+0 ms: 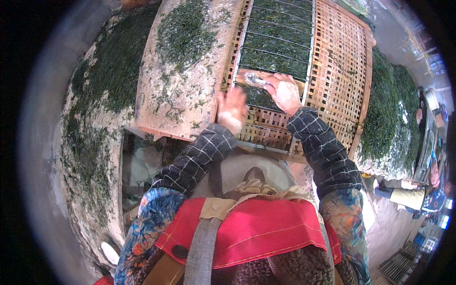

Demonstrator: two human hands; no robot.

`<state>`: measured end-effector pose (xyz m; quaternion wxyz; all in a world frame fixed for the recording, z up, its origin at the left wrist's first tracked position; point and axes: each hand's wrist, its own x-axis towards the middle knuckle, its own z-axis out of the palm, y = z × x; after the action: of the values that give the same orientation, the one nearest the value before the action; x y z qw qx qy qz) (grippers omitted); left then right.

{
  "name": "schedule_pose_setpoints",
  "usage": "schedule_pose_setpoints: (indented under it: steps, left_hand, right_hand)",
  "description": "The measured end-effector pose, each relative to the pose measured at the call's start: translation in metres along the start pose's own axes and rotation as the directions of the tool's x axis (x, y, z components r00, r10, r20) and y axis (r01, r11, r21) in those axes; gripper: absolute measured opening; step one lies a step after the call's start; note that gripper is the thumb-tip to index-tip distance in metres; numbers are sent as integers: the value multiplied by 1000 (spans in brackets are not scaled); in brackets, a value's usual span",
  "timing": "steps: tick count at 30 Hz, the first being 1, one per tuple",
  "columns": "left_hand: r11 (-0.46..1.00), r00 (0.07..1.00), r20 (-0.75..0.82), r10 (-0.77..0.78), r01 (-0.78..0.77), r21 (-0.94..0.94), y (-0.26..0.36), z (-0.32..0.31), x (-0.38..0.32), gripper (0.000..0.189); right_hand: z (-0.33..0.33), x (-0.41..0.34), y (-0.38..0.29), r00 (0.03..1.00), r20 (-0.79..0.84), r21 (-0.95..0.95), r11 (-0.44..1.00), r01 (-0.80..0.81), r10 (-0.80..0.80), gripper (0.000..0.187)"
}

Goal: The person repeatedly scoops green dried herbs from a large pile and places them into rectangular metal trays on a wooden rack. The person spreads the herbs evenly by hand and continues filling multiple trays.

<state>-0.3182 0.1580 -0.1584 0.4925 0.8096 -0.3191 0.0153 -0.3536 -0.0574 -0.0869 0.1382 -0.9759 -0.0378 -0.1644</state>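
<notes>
My right hand (286,92) grips a small wooden board (266,76) with a metal handle (253,78) on its face. It lies across a long metal frame (312,39) with thin cross wires. Dark green, finely shredded plant matter (278,35), perhaps seaweed, fills the frame beyond the board, and a short strip of it lies on the near side. Under the frame is a woven lattice mat (338,71), bare at the frame's near end. Slightly blurred, my left hand (232,108) is empty with its fingers apart, over the frame's left edge.
Left of the lattice, a pale board (156,103) bears a green heap (185,35). More shredded green matter covers surfaces at far left (110,60) and right (384,107). A person (409,197) in a pale apron is at far right, near slatted racks (400,262).
</notes>
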Motion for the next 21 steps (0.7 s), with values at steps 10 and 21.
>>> schedule_pose_setpoints:
  steps: [10, 21]
  left_hand:
    - [958, 954, -175, 243, -207, 199, 23, -43, 10, 51]
    - [781, 926, 340, 163, -331, 529, 2, -10, -2, 80]
  right_hand:
    - [-77, -8, -5, 966, -252, 158, 987, -23, 63, 13]
    - [2, -31, -29, 998, -28, -135, 989, -58, 55, 37]
